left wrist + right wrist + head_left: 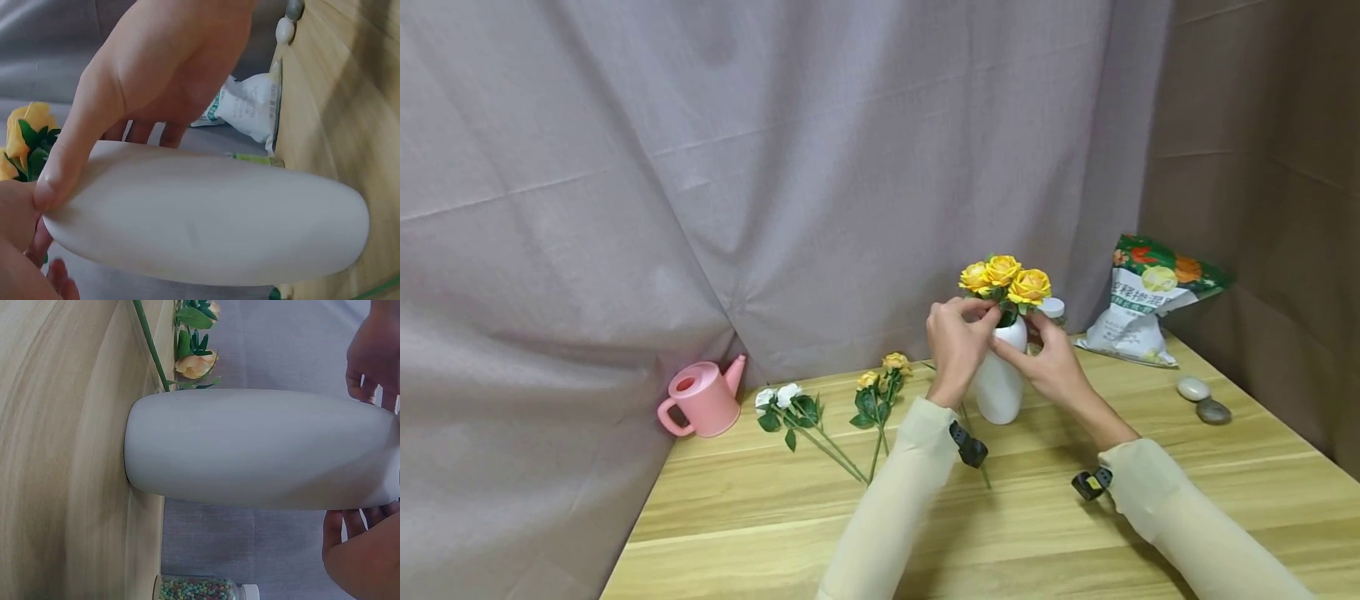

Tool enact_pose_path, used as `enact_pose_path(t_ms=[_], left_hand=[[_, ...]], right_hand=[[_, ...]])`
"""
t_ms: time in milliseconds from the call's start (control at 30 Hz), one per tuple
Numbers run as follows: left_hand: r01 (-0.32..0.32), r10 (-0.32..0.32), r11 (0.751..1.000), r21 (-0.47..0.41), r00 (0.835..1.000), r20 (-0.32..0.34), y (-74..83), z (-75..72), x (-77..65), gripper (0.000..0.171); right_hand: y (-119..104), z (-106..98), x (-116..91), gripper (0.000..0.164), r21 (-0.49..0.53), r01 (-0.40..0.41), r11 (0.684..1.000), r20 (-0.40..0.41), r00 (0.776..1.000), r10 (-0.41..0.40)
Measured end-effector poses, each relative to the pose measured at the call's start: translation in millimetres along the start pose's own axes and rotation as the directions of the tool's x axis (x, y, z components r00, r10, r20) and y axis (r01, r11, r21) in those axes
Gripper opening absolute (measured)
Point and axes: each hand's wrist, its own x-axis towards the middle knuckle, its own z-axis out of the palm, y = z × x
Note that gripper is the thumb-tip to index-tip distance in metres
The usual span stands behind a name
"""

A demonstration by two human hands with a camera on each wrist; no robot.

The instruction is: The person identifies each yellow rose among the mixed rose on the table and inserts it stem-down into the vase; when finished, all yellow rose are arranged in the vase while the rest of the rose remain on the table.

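A white vase [1000, 390] stands upright on the wooden table, with several yellow roses [1003, 270] at its mouth. My right hand [1051, 362] holds the vase near the top, its thumb in front and its fingers behind, as the left wrist view also shows. At the vase's mouth, on the left, my left hand [957, 340] pinches among the rose stems and leaves. The exact spot between thumb and forefinger is partly hidden. In the right wrist view, the vase [250, 447] fills the middle, and the lower stems inside it cannot be seen.
White roses [778, 398] and yellow roses [883, 379] lie left of the vase, and a green stem [986, 475] lies in front of it. Farther left is a pink watering can [709, 404]. A bead jar [199, 589], a printed bag [1131, 321] and two stones [1193, 388] are to the right.
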Motion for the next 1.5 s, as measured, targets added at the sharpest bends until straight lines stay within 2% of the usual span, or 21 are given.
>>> enact_pose_path(t_ms=[133, 300, 433, 633, 767, 867, 1000, 1167, 1300, 1433, 1500], left_hand=[[-0.019, 0.022, 0.989, -0.144, 1.000, 0.017, -9.2, -2.7, -3.9, 0.013], [-0.065, 0.067, 0.969, -0.238, 0.998, 0.001, -19.4, -10.0, -13.0, 0.018], [-0.075, 0.076, 0.944, -0.322, 0.997, -0.008, -27.5, -21.8, -20.8, 0.016], [-0.060, 0.042, 0.920, -0.387, 0.998, -0.055, -50.4, -47.6, -28.1, 0.017], [0.008, -0.039, 0.914, -0.407, 0.997, -0.067, -76.5, -67.4, -32.8, 0.019], [0.090, -0.124, 0.918, -0.387, 0.990, -0.064, -98.0, -80.8, -34.8, 0.018], [0.214, -0.235, 0.926, -0.310, 0.971, -0.032, -126.7, -94.5, -37.3, 0.016], [0.364, -0.367, 0.916, -0.171, 0.930, 0.016, -156.9, -105.9, -44.3, 0.015], [0.438, -0.435, 0.897, -0.051, 0.898, 0.069, -171.2, -112.3, -52.8, 0.008], [0.475, -0.469, 0.880, -0.003, 0.869, 0.161, -176.6, -117.1, -61.0, 0.008], [0.480, -0.469, 0.878, -0.003, 0.860, 0.203, -178.5, -118.2, -63.6, 0.010]], right_hand=[[0.5, 1.6, -1.7, 0.059, -0.008, 0.002, 1.000, -0.002, 1.000, -0.002], [1.0, 3.1, -3.6, 0.056, -0.012, 0.012, 1.000, -0.006, 1.000, -0.012], [0.1, 4.0, -3.9, 0.056, -0.017, 0.003, 1.000, -0.012, 1.000, -0.003], [0.0, 4.3, -2.2, 0.055, -0.024, -0.010, 1.000, -0.024, 1.000, 0.010], [-0.1, 3.9, -2.7, 0.055, -0.017, -0.025, 1.000, -0.018, 1.000, 0.024], [-1.6, 3.1, -2.9, 0.057, -0.018, -0.025, 1.000, -0.015, 1.000, 0.024], [-2.9, 0.9, -2.2, 0.057, -0.011, -0.029, 1.000, -0.015, 0.999, 0.029], [-1.6, -1.2, -1.2, 0.057, -0.010, -0.039, 0.999, -0.009, 0.999, 0.039], [-0.4, -0.2, 0.1, 0.058, -0.013, -0.042, 0.999, -0.007, 0.999, 0.042], [-0.1, 1.3, 1.2, 0.059, -0.009, -0.034, 0.999, -0.009, 0.999, 0.034], [0.0, 1.6, 1.3, 0.059, -0.004, -0.034, 0.999, -0.009, 0.999, 0.034]])
